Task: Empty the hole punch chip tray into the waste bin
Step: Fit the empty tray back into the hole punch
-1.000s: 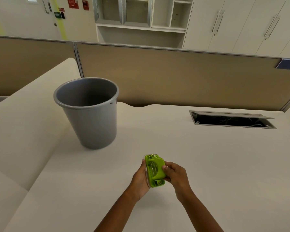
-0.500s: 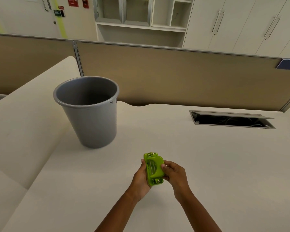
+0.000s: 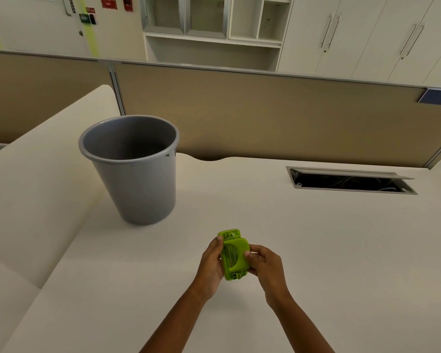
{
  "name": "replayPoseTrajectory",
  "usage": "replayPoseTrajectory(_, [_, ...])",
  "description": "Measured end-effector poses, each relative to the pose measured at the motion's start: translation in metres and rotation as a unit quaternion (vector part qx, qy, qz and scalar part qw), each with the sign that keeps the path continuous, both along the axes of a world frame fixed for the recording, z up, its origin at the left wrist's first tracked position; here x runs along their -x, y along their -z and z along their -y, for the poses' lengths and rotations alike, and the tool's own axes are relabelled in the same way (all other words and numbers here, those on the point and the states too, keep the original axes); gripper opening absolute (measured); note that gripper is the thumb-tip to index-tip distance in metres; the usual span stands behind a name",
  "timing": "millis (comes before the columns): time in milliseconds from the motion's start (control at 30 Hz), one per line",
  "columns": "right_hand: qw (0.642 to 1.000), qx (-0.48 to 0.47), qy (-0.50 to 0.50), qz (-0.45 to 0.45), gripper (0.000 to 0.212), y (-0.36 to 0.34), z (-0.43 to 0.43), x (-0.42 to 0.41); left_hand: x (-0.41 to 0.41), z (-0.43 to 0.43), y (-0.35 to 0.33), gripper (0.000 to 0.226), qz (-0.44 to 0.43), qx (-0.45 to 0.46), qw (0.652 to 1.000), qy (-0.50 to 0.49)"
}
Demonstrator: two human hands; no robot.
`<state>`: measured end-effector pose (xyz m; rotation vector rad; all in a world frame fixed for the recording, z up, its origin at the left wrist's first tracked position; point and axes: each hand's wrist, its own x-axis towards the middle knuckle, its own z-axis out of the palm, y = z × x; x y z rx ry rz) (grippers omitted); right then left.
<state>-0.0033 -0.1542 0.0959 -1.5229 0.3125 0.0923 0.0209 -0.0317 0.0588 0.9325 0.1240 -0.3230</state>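
Observation:
A small lime-green hole punch (image 3: 234,256) is held upright above the cream desk, its underside turned toward me. My left hand (image 3: 212,264) grips its left edge, thumb near the top. My right hand (image 3: 264,262) holds its right side, fingertips on the green face. The chip tray is not distinguishable from the body. A grey plastic waste bin (image 3: 135,174) stands on the desk to the far left of my hands, open and dark inside.
The cream desk (image 3: 316,250) stretches out on all sides. A rectangular cable cut-out (image 3: 349,180) with a raised metal lid lies at the back right. A tan partition panel (image 3: 265,110) runs along the desk's far edge. Cabinets stand behind it.
The hole punch has tilted slightly in my hands, and my fingers have shifted a little on it. The bin has not moved.

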Motion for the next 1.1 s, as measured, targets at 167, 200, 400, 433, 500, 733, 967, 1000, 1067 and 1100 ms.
replayPoseTrajectory(167, [1.0,0.012,-0.015,0.009,0.021,0.003,0.0,0.005,-0.004,-0.003,-0.005,0.027,0.028,-0.12,0.991,-0.052])
replayPoseTrajectory(200, [1.0,0.014,-0.019,0.011,0.022,0.003,-0.001,0.006,-0.004,-0.002,-0.005,0.028,0.029,-0.143,0.987,-0.06])
replayPoseTrajectory(400, [0.995,0.064,-0.073,0.019,0.022,0.004,0.0,0.007,0.0,0.002,-0.003,0.033,0.02,-0.212,0.972,-0.104])
replayPoseTrajectory(433, [0.994,0.073,-0.081,0.024,0.021,0.005,0.001,0.007,0.0,0.002,-0.003,0.033,0.015,-0.209,0.972,-0.108])
replayPoseTrajectory(500, [0.993,0.088,-0.063,0.042,0.021,0.006,0.004,0.005,0.001,0.001,-0.004,0.033,0.007,-0.203,0.973,-0.108])
replayPoseTrajectory(733, [0.996,0.085,-0.018,0.026,0.02,0.004,0.012,-0.015,0.009,0.009,-0.007,0.034,0.038,-0.224,0.973,-0.04])
replayPoseTrajectory(967, [0.997,0.075,-0.026,-0.005,0.017,0.004,0.017,-0.023,0.012,0.013,-0.011,0.032,0.051,-0.246,0.967,-0.033])
replayPoseTrajectory(1000, [0.997,0.074,-0.024,-0.011,0.016,0.004,0.017,-0.024,0.013,0.013,-0.011,0.032,0.051,-0.251,0.966,-0.034])
replayPoseTrajectory(1067, [0.997,0.071,-0.019,-0.021,0.016,0.005,0.016,-0.026,0.014,0.014,-0.011,0.031,0.048,-0.257,0.965,-0.037])
replayPoseTrajectory(1100, [0.997,0.068,-0.016,-0.025,0.015,0.004,0.016,-0.026,0.014,0.014,-0.011,0.031,0.045,-0.259,0.964,-0.038])
